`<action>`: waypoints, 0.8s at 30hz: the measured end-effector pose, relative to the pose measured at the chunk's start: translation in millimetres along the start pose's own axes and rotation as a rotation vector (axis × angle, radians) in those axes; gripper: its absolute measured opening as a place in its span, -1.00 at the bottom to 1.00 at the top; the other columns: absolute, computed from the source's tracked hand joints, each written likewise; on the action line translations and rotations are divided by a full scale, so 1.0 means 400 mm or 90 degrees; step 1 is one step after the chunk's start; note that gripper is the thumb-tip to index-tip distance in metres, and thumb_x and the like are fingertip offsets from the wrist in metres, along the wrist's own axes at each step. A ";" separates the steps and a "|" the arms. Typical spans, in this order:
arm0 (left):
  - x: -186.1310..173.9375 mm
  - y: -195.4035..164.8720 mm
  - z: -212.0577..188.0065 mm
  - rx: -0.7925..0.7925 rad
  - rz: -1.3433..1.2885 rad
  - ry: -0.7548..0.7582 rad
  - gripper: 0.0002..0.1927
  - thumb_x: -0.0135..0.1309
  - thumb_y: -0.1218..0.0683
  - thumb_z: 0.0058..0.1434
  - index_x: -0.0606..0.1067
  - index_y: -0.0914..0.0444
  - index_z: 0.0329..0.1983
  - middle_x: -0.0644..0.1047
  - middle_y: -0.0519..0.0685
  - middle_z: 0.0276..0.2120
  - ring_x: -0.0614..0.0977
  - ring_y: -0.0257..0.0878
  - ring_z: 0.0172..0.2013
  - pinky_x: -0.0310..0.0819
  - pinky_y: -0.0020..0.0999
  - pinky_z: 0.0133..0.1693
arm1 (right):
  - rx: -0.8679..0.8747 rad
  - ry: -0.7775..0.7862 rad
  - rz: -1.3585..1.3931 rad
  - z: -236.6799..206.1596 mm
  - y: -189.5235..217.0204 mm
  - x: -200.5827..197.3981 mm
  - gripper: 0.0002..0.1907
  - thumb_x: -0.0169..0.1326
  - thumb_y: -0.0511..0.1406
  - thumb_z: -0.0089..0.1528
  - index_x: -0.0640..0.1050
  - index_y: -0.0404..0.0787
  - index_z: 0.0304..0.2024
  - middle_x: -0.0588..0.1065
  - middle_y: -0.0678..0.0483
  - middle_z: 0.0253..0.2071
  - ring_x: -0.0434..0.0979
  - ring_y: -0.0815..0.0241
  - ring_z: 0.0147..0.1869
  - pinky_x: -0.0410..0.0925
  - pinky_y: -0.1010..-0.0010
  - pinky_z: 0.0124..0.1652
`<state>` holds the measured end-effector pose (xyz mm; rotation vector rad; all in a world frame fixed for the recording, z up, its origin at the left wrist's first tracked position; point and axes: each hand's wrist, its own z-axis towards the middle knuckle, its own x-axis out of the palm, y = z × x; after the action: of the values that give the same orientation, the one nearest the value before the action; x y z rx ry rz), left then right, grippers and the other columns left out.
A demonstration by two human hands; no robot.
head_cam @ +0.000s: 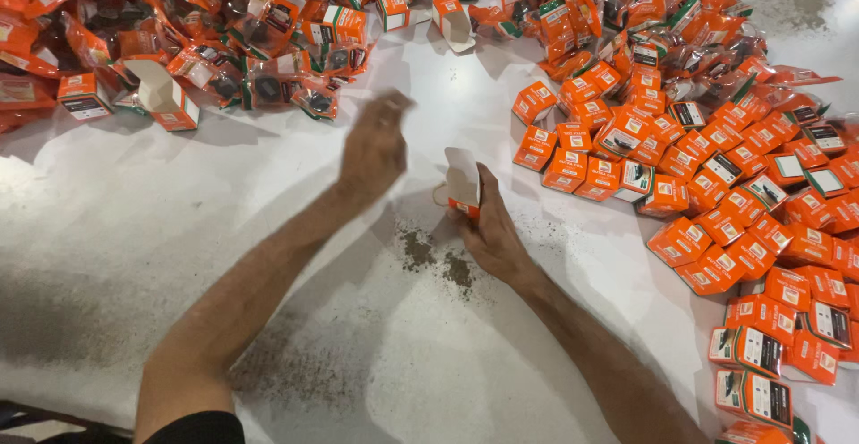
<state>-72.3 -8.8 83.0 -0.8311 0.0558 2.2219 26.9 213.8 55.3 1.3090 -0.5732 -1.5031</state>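
View from above my two bare forearms over a white table (268,229). My right hand (488,234) rests on the table near the middle of the scene and grips a small orange box (464,184), fingers closed around its lower part; the box stands roughly upright, its white flap open and pointing to the far side. My left hand (374,144) is raised just left of the box and apart from it; it is blurred, its fingers appear loosely curled, and I cannot tell whether it holds anything.

Right side: a spread of closed orange boxes (716,184) of the same kind, lying flat and close together, running from the far right down to the near right edge. Some show a white or dark printed face.

Far side and far left: a loose heap of orange packets (224,32), crumpled and overlapping, with dark contents showing through clear windows. Among them lie several opened boxes, one with its white inside showing at the far left (165,95) and another near the far middle (454,21).

Table surface: dark worn patches (438,260) lie just near of my right hand, between my two forearms, and a wider grey smear (80,310) lies at the near left.
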 end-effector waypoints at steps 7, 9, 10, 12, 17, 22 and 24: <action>-0.052 0.232 -0.016 -0.227 0.274 0.144 -0.61 0.21 0.04 0.20 0.46 0.20 0.07 0.40 0.26 -0.03 0.55 0.22 -0.12 0.50 0.07 -0.28 | -0.190 0.047 -0.244 -0.003 0.015 -0.001 -0.40 0.15 -0.39 0.39 0.15 -0.48 0.33 0.28 -0.31 0.28 0.24 -0.24 0.39 0.18 0.04 0.28; -0.046 0.194 -0.047 -0.166 0.191 0.150 -0.70 0.16 0.10 0.26 0.46 0.18 0.04 0.45 0.17 -0.04 0.58 0.12 -0.10 0.53 0.01 -0.19 | -0.086 0.050 -0.020 -0.008 0.011 -0.004 -0.48 0.16 -0.36 0.36 0.28 -0.41 0.28 0.36 -0.15 0.20 0.45 0.04 0.25 0.38 0.24 0.18; -0.048 0.155 -0.062 -0.138 0.149 0.153 -0.75 0.14 0.12 0.29 0.46 0.17 0.02 0.47 0.12 -0.05 0.59 0.07 -0.09 0.55 -0.01 -0.14 | -0.032 0.053 0.091 -0.010 0.007 -0.006 -0.52 0.16 -0.34 0.34 0.34 -0.37 0.25 0.39 -0.06 0.16 0.55 0.18 0.18 0.48 0.34 0.13; -0.075 0.071 -0.079 -0.186 -0.020 0.212 -0.78 0.15 0.18 0.25 0.52 0.17 -0.03 0.54 0.08 -0.07 0.62 0.05 -0.17 0.53 -0.04 -0.16 | -0.027 0.025 0.076 -0.010 -0.002 -0.012 -0.50 0.28 -0.37 0.25 0.42 -0.38 0.18 0.50 -0.01 0.05 0.56 0.25 0.10 0.48 0.38 0.09; -0.137 -0.156 -0.135 0.008 -0.296 -0.067 -0.65 0.18 0.38 0.16 0.43 0.30 -0.02 0.42 0.18 0.20 0.58 0.16 0.15 0.59 -0.16 0.09 | -0.002 0.047 0.196 -0.018 -0.018 -0.020 -0.49 0.30 -0.40 0.17 0.49 -0.36 0.15 0.52 0.07 -0.02 0.56 0.33 0.00 0.49 0.42 0.01; -0.129 -0.206 -0.121 0.172 -0.213 0.057 -0.48 0.26 0.32 -0.01 0.46 0.25 0.06 0.45 0.19 0.20 0.52 0.17 0.20 0.53 -0.01 0.19 | -0.049 0.085 0.290 -0.022 -0.001 -0.031 -0.51 0.24 -0.52 0.19 0.45 -0.34 0.17 0.53 0.07 0.05 0.53 0.36 0.11 0.45 0.46 0.11; -0.117 -0.199 -0.120 0.169 -0.125 0.090 -0.46 0.26 0.22 0.02 0.49 0.22 0.13 0.47 0.15 0.16 0.47 0.17 0.25 0.38 0.10 0.26 | -0.129 0.050 0.124 -0.020 0.010 -0.044 -0.42 0.13 -0.59 0.09 0.45 -0.34 0.20 0.51 0.01 0.00 0.54 0.24 0.06 0.42 0.39 0.07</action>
<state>30.8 5.2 88.8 -0.8071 0.3168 1.9184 33.9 230.3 63.8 1.1174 -0.4702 -1.3085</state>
